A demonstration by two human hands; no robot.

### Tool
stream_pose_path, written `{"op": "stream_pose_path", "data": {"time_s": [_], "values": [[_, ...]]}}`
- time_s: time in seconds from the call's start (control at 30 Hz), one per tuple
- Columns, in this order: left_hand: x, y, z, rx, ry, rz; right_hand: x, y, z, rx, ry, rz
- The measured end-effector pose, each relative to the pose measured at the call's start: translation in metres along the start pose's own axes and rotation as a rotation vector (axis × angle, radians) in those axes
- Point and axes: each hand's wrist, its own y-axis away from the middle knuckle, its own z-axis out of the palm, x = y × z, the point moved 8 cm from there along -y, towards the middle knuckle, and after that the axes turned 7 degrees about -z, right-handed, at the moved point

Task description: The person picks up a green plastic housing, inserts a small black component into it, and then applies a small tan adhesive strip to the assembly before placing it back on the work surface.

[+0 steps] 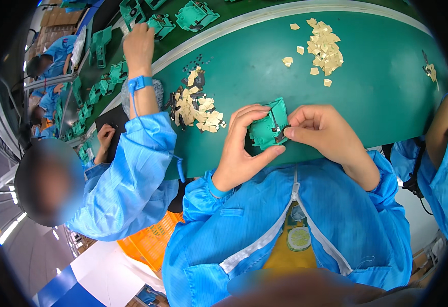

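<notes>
A green plastic housing point(268, 128) with an open, box-like frame is held just above the green tabletop, in front of my chest. My left hand point(243, 143) grips it from the left, fingers over the far side and thumb along the near edge. At the housing's right edge, my right hand point(322, 129) is closed in a pinch, thumb against index finger. A small black part point(284, 130) shows at those fingertips, touching the housing; its exact shape is partly hidden by the fingers.
Left on the green table point(244, 66) lies a pile of cream and black pieces point(196, 107). Another cream pile point(326, 46) lies far right. Beyond a pale rail, green housings point(196, 16) sit on a belt. A co-worker's arm point(139, 66) reaches across at left; another person's arm point(443, 123) is at right.
</notes>
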Motion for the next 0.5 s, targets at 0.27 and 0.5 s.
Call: {"op": "stream_pose_path", "data": {"time_s": [0.27,0.5], "values": [[0.001,0.008,0.0,0.049,0.275,-0.131,-0.012,0.008,0.006,0.046,0.137,-0.061],[-0.001,0.009,0.003,0.016,0.332,-0.079,-0.02,0.013,0.008,0.085,0.28,-0.114]]}}
